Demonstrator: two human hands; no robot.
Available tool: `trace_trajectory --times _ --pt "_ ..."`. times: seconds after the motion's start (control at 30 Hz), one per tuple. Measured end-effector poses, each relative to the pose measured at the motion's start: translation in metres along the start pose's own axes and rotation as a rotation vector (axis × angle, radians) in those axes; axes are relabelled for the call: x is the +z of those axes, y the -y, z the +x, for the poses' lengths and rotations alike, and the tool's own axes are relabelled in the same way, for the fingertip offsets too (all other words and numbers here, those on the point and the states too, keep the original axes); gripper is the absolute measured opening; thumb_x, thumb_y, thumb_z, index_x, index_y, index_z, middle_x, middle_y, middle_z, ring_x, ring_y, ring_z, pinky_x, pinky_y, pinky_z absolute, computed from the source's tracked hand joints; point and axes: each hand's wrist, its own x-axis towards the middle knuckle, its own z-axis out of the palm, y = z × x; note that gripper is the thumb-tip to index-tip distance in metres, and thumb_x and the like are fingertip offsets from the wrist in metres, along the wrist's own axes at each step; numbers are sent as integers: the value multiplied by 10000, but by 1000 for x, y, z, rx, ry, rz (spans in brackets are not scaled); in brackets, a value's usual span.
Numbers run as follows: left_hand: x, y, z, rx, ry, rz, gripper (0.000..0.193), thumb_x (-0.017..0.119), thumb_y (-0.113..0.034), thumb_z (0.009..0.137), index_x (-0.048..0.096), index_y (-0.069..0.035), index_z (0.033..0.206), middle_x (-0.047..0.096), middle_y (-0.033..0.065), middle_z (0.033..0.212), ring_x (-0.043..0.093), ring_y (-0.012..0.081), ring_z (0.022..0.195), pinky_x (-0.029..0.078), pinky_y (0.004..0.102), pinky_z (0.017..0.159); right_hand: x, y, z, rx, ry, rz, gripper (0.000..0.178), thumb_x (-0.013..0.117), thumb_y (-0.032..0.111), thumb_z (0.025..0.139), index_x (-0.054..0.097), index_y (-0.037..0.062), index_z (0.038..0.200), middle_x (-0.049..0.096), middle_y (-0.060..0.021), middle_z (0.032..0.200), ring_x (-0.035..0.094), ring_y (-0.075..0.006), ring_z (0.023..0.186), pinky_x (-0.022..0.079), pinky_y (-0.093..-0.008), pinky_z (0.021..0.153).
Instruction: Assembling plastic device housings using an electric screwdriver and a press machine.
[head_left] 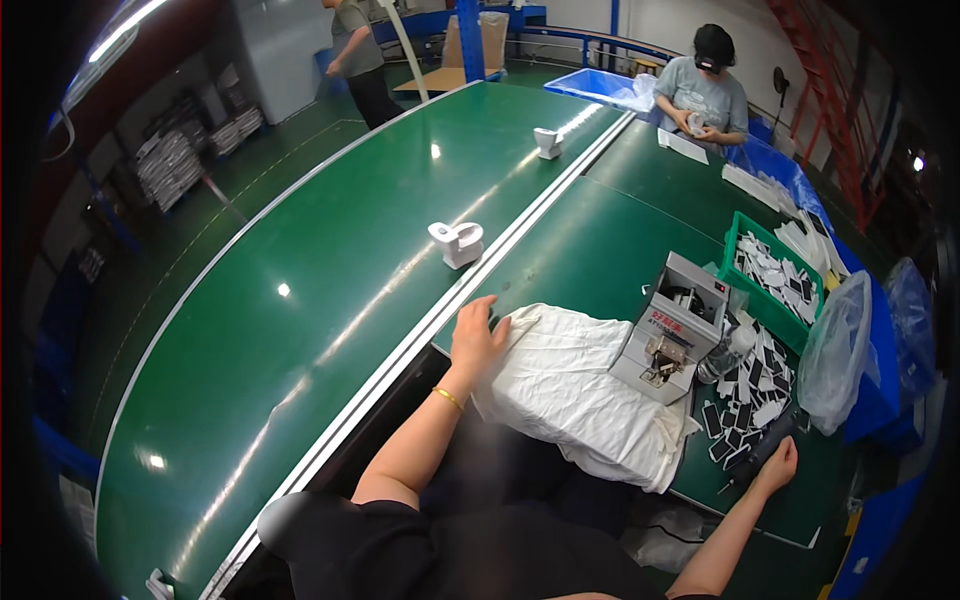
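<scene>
My left hand (480,335) hovers at the left edge of a white cloth (585,385) spread over the near worktop, its fingers apart and nothing in them. Over on the right, my right hand (779,465) is closed around a black electric screwdriver (757,457), whose thin bit points down toward the table's front edge. Close by it lies a loose heap of small black-and-white flat parts (750,388). A grey box-shaped machine (672,328), with a metal mechanism at its front, stands at the cloth's far right side; it looks like a screw feeder.
A green basket (736,240) full of similar parts stands behind the heap. White toilet-shaped pieces (457,245) sit on the green conveyor (300,330) beyond a white rail (440,315). A clear plastic bag (838,350) hangs at right. A co-worker (702,90) handles a white piece at the far end.
</scene>
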Motion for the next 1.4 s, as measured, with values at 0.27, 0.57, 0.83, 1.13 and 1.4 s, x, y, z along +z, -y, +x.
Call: trace_trajectory --times 0.27,0.57,0.83,1.13,1.4 --pt "3 1 -1 -1 -5 30 394 704 -206 863 600 -39 1206 633 151 1191 578 332 1141 475 414 977 0 14 -4 32 6 -15 442 668 322 975 675 -59 1199 716 -142 1141 654 -189 987 503 -297 900" --pt "3 0 2 -12 21 22 389 701 -197 864 602 -33 1203 638 154 1185 575 328 1158 469 412 990 1 8 1 27 11 39 494 667 371 973 671 -63 1207 711 -148 1148 649 -194 989 496 -290 906" --pt "2 1 0 -7 39 56 376 684 -234 888 597 -51 1206 628 132 1179 566 319 1155 484 412 974 -4 -3 4 -12 8 -46 481 640 361 988 662 -60 1219 706 -152 1162 649 -205 989 493 -300 912" --pt "0 -4 2 -8 59 62 373 689 -213 884 608 -32 1200 636 148 1180 574 321 1151 473 405 987 -6 -9 8 16 -4 -62 472 623 350 999 649 -49 1248 694 -141 1195 640 -203 1025 481 -295 943" --pt "0 -2 3 16 69 81 354 688 -204 880 613 -27 1178 646 142 1155 578 321 1136 479 405 975 -6 6 1 56 -10 -93 467 623 325 1005 634 -65 1261 691 -149 1197 643 -198 1008 494 -282 919"
